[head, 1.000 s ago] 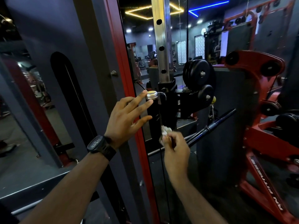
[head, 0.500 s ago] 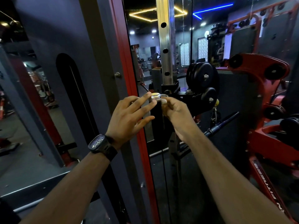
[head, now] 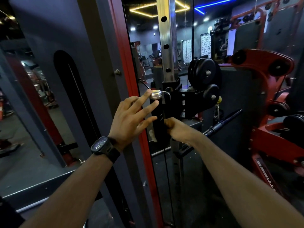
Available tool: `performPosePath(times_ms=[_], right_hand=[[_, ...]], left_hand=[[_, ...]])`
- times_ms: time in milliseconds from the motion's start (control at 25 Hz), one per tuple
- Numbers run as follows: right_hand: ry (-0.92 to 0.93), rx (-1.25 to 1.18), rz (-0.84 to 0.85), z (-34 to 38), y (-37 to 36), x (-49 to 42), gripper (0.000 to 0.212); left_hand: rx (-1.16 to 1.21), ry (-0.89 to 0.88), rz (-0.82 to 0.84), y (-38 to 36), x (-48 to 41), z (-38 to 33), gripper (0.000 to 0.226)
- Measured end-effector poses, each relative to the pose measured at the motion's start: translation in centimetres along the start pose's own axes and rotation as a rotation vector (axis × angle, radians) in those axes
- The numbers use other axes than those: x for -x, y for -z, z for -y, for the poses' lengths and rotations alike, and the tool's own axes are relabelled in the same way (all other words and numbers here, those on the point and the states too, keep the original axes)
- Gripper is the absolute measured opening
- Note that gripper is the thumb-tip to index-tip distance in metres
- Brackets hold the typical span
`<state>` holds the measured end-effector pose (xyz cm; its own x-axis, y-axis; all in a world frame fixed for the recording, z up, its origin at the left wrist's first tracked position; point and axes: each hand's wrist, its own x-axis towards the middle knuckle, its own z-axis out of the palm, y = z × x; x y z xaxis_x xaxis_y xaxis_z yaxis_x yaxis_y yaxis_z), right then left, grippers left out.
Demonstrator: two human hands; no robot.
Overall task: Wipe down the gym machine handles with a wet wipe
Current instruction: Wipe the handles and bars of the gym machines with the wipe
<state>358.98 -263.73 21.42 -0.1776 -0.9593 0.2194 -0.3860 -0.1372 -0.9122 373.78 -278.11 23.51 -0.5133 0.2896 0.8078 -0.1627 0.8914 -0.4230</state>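
While the left hand [head: 131, 117] rests against the machine with its grip wide open and nothing held in it, its straight, spread fingertips [head: 156, 102] touch the upper part of a black upright handle [head: 158, 112]. The forefinger lies against the silver end cap [head: 156, 94] that tops the handle. The right hand [head: 179, 130] comes in from the right, and its grip is closed round the handle's lower part, fingers curled out of sight behind it. A pale scrap [head: 152, 134] shows just left of the handle, below the right hand. I cannot tell whether this is the wet wipe, and no wipe shows plainly in either hand. A dark wristwatch [head: 103, 146] sits on the left wrist. The handle hangs beside a red frame post [head: 130, 63], below a silver upright with holes [head: 166, 38], and a thin black cable [head: 166, 162] runs down past it. To the right, black weight plates [head: 204, 71] are stacked on pegs, and a dark bar [head: 222, 120] slants up behind the right forearm. Farther right stands a red machine frame [head: 269, 99].
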Motion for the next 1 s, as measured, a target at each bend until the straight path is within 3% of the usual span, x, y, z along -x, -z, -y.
performPosePath(times_ms=[200, 360, 520, 600, 640, 680, 800, 840, 880, 1000], right_hand=[[-0.02, 0.052, 0.054, 0.4, 0.7, -0.6, 0.016], [0.018, 0.641, 0.016, -1.2, 1.1, -1.8, 0.017], [0.125, 1.086, -0.068, -4.2, 1.1, -2.7, 0.036], [0.14, 1.26, -0.221, -6.7, 1.6, -2.4, 0.049], [0.135, 1.191, -0.365, -7.8, 1.7, -2.2, 0.053], [0.104, 0.939, -0.536, -8.8, 1.1, -1.9, 0.05], [-0.134, -0.402, -1.036, -9.0, -3.4, -1.1, 0.014], [-0.228, -0.6, -1.131, -9.2, -4.5, -1.3, 0.013], [-0.29, -0.78, -1.158, -9.5, -5.1, -1.9, 0.013], [-0.306, -1.285, -1.012, -8.3, -5.8, -3.1, 0.018]], left_hand=[[0.006, 0.004, 0.018, 0.0, 0.0, 0.2, 0.045], [0.002, 0.019, 0.026, 0.1, 0.0, 0.0, 0.046], [-0.006, 0.021, 0.048, 0.4, 0.2, -0.3, 0.05], [-0.021, 0.018, 0.06, 0.4, 0.4, -0.4, 0.051], [-0.028, 0.017, 0.058, 0.3, 0.5, -0.5, 0.051], [-0.029, 0.02, 0.054, 0.2, 0.5, -0.5, 0.051], [-0.02, 0.028, 0.039, -0.1, 0.7, -0.6, 0.051], [-0.019, 0.026, 0.035, -0.2, 0.7, -0.6, 0.051], [-0.019, 0.021, 0.037, -0.2, 0.7, -0.5, 0.052], [-0.016, 0.0, 0.049, 0.2, 0.3, 0.1, 0.051]])
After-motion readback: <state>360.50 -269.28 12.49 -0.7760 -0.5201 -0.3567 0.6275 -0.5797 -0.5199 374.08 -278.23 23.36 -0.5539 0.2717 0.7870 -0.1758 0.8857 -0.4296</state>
